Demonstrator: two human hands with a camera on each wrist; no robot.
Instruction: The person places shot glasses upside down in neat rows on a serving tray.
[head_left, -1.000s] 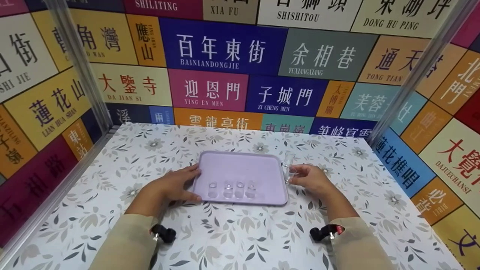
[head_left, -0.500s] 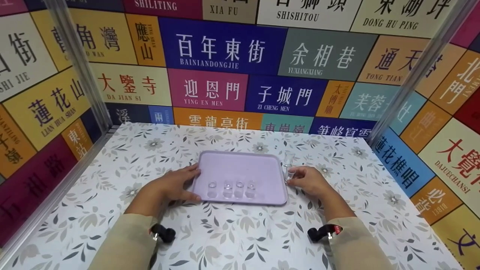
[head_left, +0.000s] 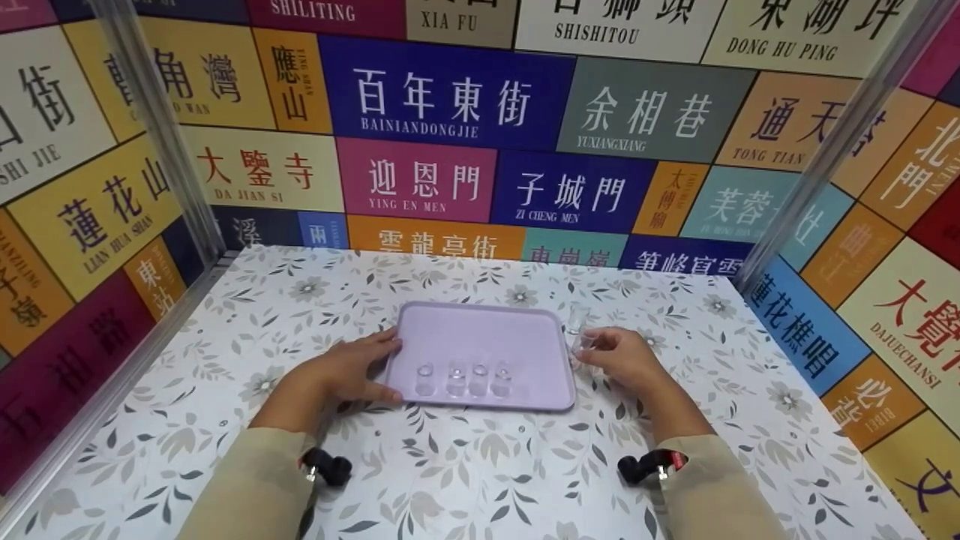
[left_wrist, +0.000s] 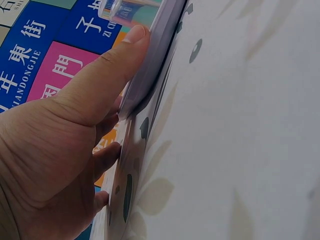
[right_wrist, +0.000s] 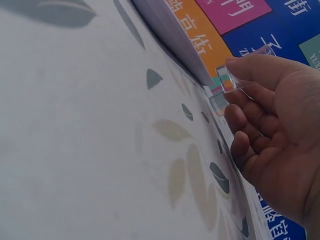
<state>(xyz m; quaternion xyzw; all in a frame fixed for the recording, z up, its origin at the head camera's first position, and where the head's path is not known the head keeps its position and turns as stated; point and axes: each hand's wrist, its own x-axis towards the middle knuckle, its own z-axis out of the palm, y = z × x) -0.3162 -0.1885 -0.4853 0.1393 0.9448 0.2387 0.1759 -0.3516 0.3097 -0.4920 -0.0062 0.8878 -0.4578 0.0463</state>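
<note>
lilac tray point(head_left: 480, 330): lying on the floral tabletop point(head_left: 465, 472). four small clear cups point(head_left: 478, 381): standing in a row along the tray's near edge. left hand point(head_left: 351, 369): spreading thumb and fingers, touching the tray's left edge. right hand point(head_left: 621, 358): pinching a clear cup point(right_wrist: 228, 81) just right of the tray. another clear cup point(head_left: 578, 316): standing near the tray's far right corner.

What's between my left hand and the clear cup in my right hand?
The lilac tray, with four small clear cups standing in a row along its near side. The head view shows it between your left hand and the pinched cup.
</note>
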